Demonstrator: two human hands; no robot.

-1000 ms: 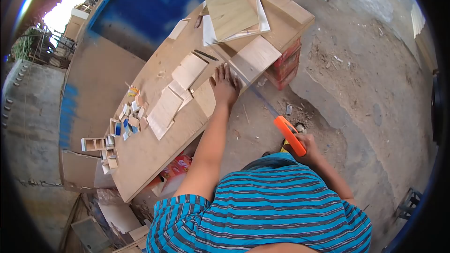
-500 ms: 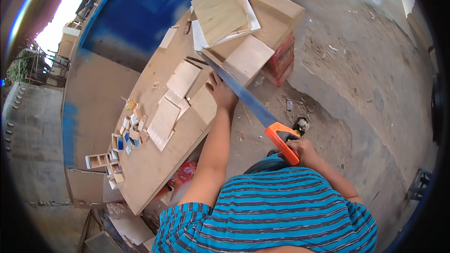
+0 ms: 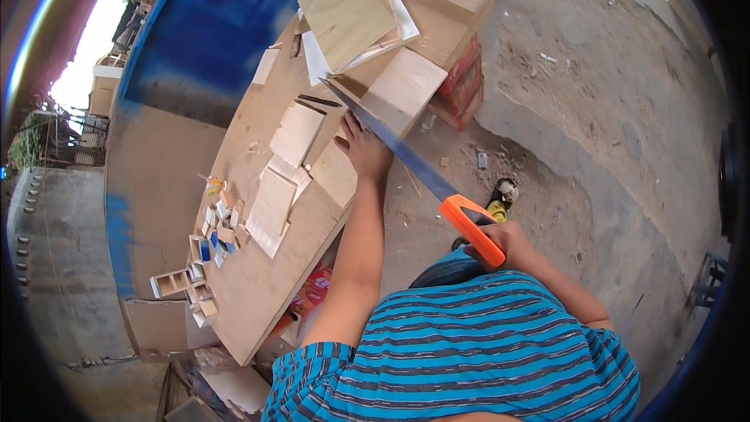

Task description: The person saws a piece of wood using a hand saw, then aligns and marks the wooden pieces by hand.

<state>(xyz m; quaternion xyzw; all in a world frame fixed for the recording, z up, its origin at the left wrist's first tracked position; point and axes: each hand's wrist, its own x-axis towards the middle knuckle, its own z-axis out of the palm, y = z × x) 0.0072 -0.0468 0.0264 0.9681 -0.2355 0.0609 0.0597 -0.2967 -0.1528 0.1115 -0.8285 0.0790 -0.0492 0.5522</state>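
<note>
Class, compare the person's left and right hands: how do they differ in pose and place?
The left hand is spread palm down on a board; the right hand is curled round the orange saw handle.
The left hand is over the table, beside the saw blade; the right hand is clear of the table.
Both are bare.

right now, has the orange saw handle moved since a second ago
Yes: the saw handle has drawn back, away from the table, widening the gap between them.
</note>
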